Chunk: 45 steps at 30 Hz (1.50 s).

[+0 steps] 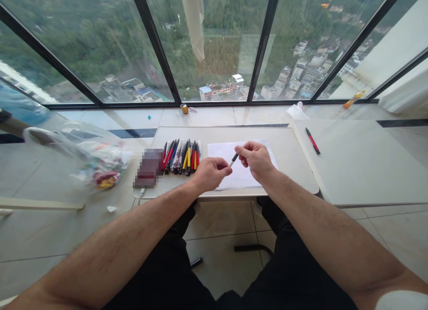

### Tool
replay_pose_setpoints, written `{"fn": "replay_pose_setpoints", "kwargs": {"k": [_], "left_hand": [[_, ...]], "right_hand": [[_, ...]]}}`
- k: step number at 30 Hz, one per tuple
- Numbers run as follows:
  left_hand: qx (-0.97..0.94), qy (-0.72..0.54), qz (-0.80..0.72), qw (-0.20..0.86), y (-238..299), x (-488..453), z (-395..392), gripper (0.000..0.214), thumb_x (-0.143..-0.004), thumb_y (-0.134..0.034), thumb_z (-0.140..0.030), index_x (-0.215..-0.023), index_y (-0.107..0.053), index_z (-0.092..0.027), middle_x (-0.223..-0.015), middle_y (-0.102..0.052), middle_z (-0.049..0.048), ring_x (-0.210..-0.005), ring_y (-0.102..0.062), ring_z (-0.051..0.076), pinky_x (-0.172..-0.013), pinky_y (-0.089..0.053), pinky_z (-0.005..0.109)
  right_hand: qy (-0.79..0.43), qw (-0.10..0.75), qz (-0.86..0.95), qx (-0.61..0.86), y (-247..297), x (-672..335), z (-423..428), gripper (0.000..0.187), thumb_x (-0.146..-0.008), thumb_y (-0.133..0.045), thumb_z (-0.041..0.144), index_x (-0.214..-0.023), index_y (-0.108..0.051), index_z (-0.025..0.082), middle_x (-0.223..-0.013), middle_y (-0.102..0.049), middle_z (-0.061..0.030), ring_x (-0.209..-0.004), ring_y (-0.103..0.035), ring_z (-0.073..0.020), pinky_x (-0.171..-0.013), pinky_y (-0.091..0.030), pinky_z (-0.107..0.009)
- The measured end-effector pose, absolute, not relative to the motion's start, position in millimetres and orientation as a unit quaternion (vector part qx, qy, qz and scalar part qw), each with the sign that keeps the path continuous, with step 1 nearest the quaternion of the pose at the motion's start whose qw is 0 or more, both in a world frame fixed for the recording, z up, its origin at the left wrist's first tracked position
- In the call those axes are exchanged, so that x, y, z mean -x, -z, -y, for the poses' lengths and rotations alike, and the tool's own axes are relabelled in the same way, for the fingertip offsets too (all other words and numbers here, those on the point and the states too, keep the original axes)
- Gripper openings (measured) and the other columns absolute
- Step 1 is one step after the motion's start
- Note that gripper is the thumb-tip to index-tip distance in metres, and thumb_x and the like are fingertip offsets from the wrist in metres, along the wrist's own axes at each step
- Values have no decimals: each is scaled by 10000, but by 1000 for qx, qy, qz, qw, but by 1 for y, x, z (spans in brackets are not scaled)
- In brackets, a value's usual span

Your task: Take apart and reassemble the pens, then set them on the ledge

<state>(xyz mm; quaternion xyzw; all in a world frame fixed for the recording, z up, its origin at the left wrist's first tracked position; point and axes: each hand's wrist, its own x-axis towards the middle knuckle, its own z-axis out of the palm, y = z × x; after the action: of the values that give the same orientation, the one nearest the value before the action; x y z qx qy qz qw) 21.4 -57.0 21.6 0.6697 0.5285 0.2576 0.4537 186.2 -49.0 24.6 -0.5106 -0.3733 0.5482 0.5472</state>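
Both my hands meet over a sheet of white paper (pixel 240 178) on a small low table (pixel 180 187). Between them is a pen (pixel 233 159) with a dark part and a whitish part, held at a slant. The fingers of my left hand (pixel 210 173) pinch its lower, pale end. My right hand (pixel 256 158) grips the dark upper end between thumb and fingers. To the left of the paper lies a row of pens (pixel 181 156) in red, black, white, yellow and blue, side by side.
A blurred-out dark red item (pixel 147 169) with a white cable is at the table's left. On the right-hand board (pixel 354 167) lies a red and black pen (pixel 313 140). A plastic bag (pixel 103 167) stands left. A can (pixel 184 108) and bottle (pixel 354 99) are by the window.
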Motion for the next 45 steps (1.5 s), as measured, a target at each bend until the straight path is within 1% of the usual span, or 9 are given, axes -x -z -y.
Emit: {"fn": "replay_pose_setpoints", "kwargs": {"k": [9,16,18,21,26,30,34,38,45], "left_hand": [[-561,-313,-477,599,-15,-20,52,238,-645,-770,-347,-644,-658,-137,-576,-571,-3,-526,-455,97,-510,-347,244],[-386,-451,-457,663,-9,-20,42,263,-642,-820,-345,-695,-671,-135,-625,-547,0,-538,-434,65,-465,-303,199],[-367,-464,-444,673,-10,-19,41,260,-650,-821,-335,-731,-690,-127,-599,-513,-12,-518,-398,56,-448,-278,194],[-345,-467,-413,702,-13,-17,39,277,-712,-778,-346,-841,-720,-109,-624,-545,9,-524,-410,60,-439,-283,189],[-304,-503,-349,729,-21,-5,30,294,-808,-669,-285,-1057,-697,-130,-1023,-687,121,-558,-461,51,-429,-298,174],[-320,-480,-331,747,-26,1,27,276,-810,-658,-198,-1063,-686,-91,-907,-691,116,-519,-438,44,-427,-295,167],[-307,-489,-326,748,-28,-2,30,146,-790,-687,-180,-918,-683,-109,-765,-656,49,-524,-461,47,-482,-361,165],[-323,-482,-325,747,-29,-2,31,134,-781,-697,-196,-889,-679,-120,-813,-680,63,-545,-489,56,-487,-366,173],[-350,-464,-307,753,-33,1,30,304,-807,-671,-267,-1077,-697,-131,-950,-721,118,-519,-433,57,-464,-332,200]], "right_hand": [[-565,528,402,489,-24,-189,49,328,-673,-799,429,-711,-611,163,-563,-554,24,-439,-414,-58,-371,-312,-203],[-595,287,529,532,-17,-185,64,284,-797,-679,433,-774,-671,150,-743,-663,-56,-595,-546,-103,-400,-361,-187],[-635,257,531,499,-15,-182,67,268,-833,-636,415,-811,-674,150,-798,-686,-68,-627,-573,-107,-415,-372,-184],[-670,263,512,469,-16,-181,68,223,-839,-625,364,-810,-665,147,-715,-651,-41,-580,-542,-90,-428,-369,-184],[-719,210,502,433,-20,-188,68,228,-822,-646,359,-768,-648,137,-624,-587,-8,-515,-485,-71,-422,-337,-189],[-759,206,480,389,-22,-193,70,271,-819,-662,403,-796,-638,134,-632,-579,-4,-515,-491,-72,-421,-337,-185],[-787,228,441,366,-23,-190,73,306,-818,-666,435,-878,-655,135,-716,-636,-35,-566,-565,-97,-427,-365,-186],[-792,249,422,365,-20,-187,74,354,-829,-647,468,-923,-675,129,-730,-669,-51,-557,-591,-104,-415,-375,-187],[-798,237,424,358,-18,-187,73,337,-822,-666,454,-887,-675,123,-688,-670,-50,-536,-588,-104,-412,-382,-179]]}}
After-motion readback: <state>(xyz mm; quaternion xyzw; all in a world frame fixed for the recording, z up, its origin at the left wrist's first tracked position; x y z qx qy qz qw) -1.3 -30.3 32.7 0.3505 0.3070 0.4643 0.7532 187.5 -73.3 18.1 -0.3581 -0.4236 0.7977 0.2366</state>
